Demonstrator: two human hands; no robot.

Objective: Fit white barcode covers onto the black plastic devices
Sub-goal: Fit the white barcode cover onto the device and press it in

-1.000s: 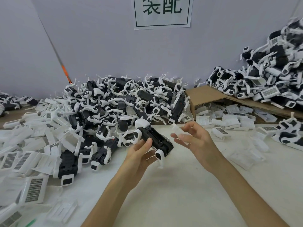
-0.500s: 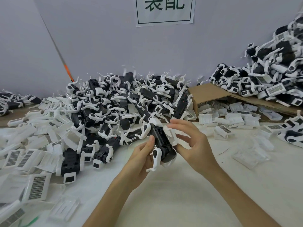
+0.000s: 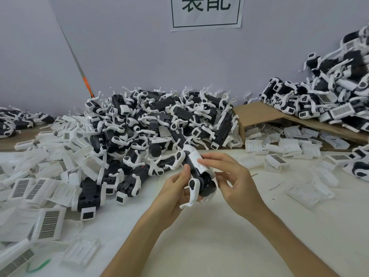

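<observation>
A black plastic device (image 3: 201, 180) with white clips is held above the white table, a little in front of the big pile. My left hand (image 3: 175, 188) grips it from the left, thumb on its side. A white cover (image 3: 196, 159) lies on top of the device. My right hand (image 3: 229, 176) curls round the device from the right, with its fingertips pressing on the cover. Whether the cover is fully seated cannot be told.
A large heap of black devices (image 3: 155, 124) fills the middle back. Loose white barcode covers (image 3: 40, 186) spread over the left. More covers (image 3: 279, 142) lie by a cardboard box (image 3: 257, 116). A pile of covered devices (image 3: 329, 100) rises at the right.
My right hand brought the white cover from the right onto the device and now presses it down. My left hand turned the device more upright.
</observation>
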